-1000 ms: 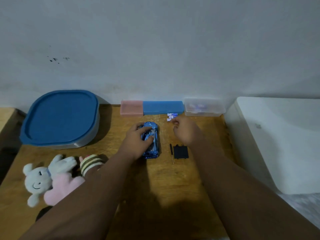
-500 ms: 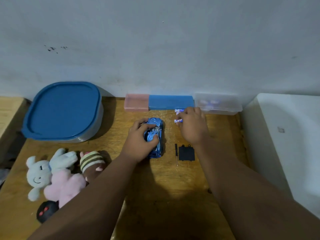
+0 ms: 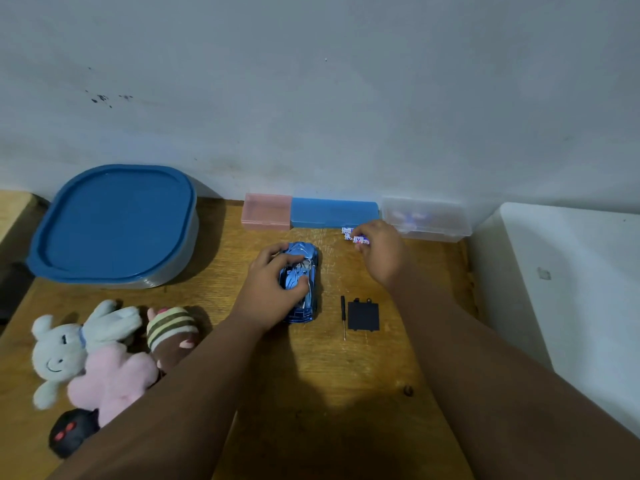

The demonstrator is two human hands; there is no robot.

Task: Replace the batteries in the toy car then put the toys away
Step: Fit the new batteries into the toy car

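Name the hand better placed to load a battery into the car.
Right. The right hand pinches a battery near the blue box; the left hand grips the toy car, steadying it.

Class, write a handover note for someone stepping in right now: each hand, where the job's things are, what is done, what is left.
Left hand holds the toy car down on the table.
Right hand pinches a battery; a second battery lies by the blue box.
Battery cover is off, lying beside the screwdriver, right of the car.
Left: fit batteries, screw the cover on, put away the plush toys, likely in the blue-lidded container.
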